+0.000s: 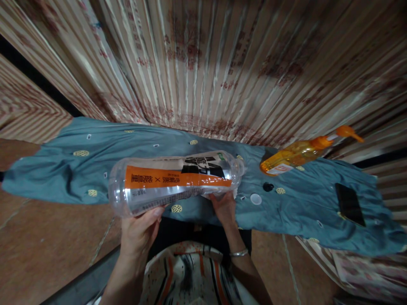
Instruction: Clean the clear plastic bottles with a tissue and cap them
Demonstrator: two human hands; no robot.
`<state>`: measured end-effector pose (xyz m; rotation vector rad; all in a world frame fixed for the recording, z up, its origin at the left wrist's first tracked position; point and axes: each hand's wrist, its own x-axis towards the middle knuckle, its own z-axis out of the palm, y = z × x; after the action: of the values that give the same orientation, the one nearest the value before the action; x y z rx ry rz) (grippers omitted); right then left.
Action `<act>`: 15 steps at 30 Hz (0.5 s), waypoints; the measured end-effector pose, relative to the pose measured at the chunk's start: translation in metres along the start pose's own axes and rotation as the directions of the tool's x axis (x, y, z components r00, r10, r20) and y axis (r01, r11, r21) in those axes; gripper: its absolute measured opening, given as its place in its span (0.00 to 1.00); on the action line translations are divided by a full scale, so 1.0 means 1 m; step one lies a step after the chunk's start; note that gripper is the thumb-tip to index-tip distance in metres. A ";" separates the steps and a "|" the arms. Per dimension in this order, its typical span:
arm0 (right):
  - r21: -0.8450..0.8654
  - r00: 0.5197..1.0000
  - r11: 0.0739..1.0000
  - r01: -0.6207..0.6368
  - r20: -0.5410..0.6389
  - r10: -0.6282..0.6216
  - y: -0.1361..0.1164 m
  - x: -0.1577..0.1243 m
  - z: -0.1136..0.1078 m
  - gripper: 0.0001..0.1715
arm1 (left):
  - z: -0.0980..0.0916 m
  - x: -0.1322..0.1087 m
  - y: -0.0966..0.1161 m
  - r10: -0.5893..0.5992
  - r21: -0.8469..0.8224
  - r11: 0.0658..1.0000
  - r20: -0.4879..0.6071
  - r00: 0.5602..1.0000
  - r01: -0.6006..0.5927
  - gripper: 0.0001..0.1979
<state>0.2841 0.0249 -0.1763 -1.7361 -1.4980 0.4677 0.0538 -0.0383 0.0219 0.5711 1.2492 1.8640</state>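
Note:
A large clear plastic bottle [178, 180] with an orange, silver and black label lies sideways across both my hands, its neck to the right and no cap on it. My left hand [143, 228] grips it near the base, thumb against the label's lower edge. Under the neck end is my right hand [224, 207], partly hidden by the bottle; a bit of something white shows by its fingers. To the right of the neck, a round white disc [255, 199] and a small black cap-like piece [268, 187] rest on the cloth.
An orange pump bottle [294, 154] stands at the back right. A black phone [349, 204] lies farther right. Blue-green patterned cloth [121, 140] covers the narrow table. Striped curtains [203, 76] hang right behind it.

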 end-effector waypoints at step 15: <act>0.011 0.999 0.999 -0.039 0.008 0.039 -0.005 0.000 -0.003 0.35 | 0.013 0.003 0.007 0.027 0.043 0.999 -0.003 1.000 -0.027 0.33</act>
<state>0.2825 0.0242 -0.1706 -1.7600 -1.4663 0.5023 0.0588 -0.0303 0.0332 0.6112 1.2924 1.8647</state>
